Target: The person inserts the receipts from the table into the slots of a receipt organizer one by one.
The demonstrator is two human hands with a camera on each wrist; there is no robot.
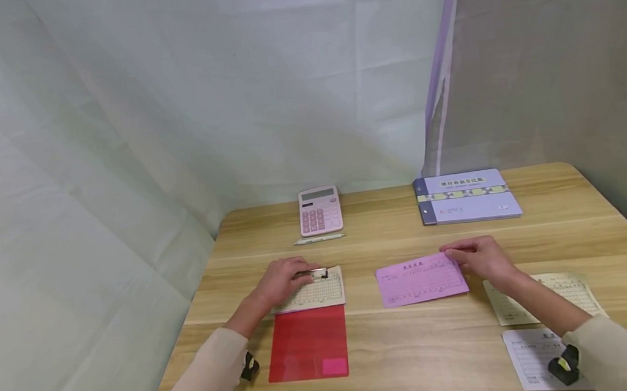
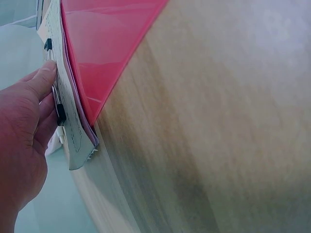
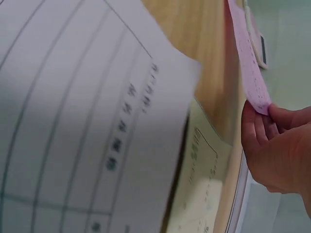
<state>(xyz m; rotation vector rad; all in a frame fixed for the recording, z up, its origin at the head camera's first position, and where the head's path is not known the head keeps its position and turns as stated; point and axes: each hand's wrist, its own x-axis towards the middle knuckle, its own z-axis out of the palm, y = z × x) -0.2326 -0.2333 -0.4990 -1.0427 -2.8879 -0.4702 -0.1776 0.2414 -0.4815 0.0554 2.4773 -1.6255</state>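
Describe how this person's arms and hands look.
The left hand and right hand are bare, without gloves. The sleeves are cream, with a small black device near each one's end; the right device shows a pale yellowish patch.

Pink ruled slip [image 1: 421, 283], cream gridded clipped form [image 1: 321, 290], red sheet [image 1: 308, 342], wood-grained table [image 1: 415, 359], pen [image 1: 319, 239] seemingly pale green

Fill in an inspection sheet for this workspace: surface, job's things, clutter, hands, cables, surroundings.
Surface: wood-grain table.
Job's things: cream slip on the red clipboard; pink slip; yellow slip and white slip at the right.
Clutter: calculator, pen, blue book toward the back.
Left hand: grips the clip.
Right hand: pinches the pink slip's upper right corner.
Cables: nothing seen.
Surroundings: pale curtain behind the table.
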